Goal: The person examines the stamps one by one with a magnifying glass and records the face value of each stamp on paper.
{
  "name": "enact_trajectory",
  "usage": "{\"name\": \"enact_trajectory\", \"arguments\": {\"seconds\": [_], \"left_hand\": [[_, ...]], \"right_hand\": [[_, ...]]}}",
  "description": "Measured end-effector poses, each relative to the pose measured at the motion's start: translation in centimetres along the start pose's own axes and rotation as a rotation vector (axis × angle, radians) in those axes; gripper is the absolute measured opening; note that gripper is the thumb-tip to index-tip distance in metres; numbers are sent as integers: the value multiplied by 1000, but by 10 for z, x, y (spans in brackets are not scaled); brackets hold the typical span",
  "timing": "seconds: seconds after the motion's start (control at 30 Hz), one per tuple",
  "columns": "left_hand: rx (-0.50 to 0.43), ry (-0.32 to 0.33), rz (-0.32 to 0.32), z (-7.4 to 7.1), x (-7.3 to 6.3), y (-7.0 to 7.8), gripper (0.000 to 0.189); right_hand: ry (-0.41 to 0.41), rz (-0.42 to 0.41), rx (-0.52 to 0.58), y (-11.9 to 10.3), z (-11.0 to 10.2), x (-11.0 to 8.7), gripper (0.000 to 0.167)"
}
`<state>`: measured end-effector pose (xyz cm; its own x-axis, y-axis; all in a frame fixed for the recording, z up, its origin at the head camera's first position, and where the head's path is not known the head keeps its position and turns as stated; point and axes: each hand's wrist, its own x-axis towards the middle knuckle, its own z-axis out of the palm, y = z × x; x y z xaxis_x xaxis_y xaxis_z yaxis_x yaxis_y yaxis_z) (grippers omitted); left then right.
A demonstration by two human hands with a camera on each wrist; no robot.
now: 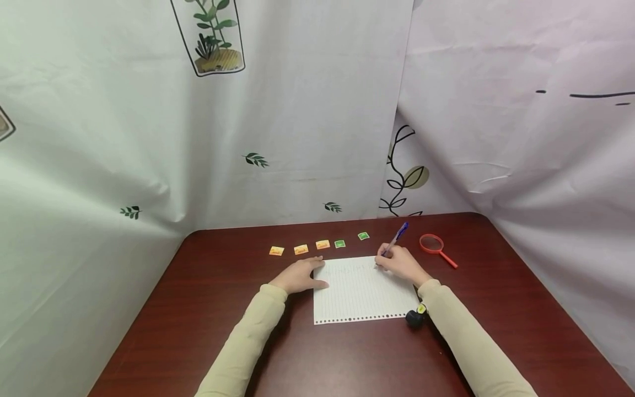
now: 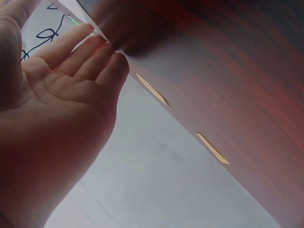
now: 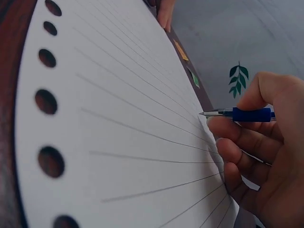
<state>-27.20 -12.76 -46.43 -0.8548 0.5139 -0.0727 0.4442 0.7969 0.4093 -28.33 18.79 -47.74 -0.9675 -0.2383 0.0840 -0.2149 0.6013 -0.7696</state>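
A sheet of lined paper (image 1: 364, 292) lies on the dark red table, its row of punched holes toward me. Faint writing runs along its far edge. My right hand (image 1: 401, 263) pinches a blue pen (image 1: 395, 238), its tip at the paper near the far edge. The pen's blue grip (image 3: 251, 115) and metal tip show clearly in the right wrist view, with the other fingers curled beneath. My left hand (image 1: 299, 275) rests at the paper's left edge, fingers and thumb extended. In the left wrist view the left palm (image 2: 61, 99) shows, holding nothing.
Beyond the paper lie orange stickers (image 1: 301, 250) and green stickers (image 1: 364, 236) in a loose row. A red magnifying glass (image 1: 432, 244) lies right of my right hand. A small dark object (image 1: 414, 319) sits by the right wrist. A patterned cloth (image 1: 307, 110) hangs behind the table.
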Motion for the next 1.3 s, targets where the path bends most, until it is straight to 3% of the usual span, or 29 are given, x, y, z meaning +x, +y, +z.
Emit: {"name": "enact_trajectory", "arguments": {"seconds": [0.7,0.97,1.3], "left_hand": [[-3,4,2,-1,-1,1,72],[9,-1,3,-1,-1,1,73],[17,0,-2,0,0,1,73]], "right_hand": [[31,33,5,5,-16,-3,11],[92,-64,-54,10,-27,-8,17],[91,-176,-91,16,-37,-13,17]]}}
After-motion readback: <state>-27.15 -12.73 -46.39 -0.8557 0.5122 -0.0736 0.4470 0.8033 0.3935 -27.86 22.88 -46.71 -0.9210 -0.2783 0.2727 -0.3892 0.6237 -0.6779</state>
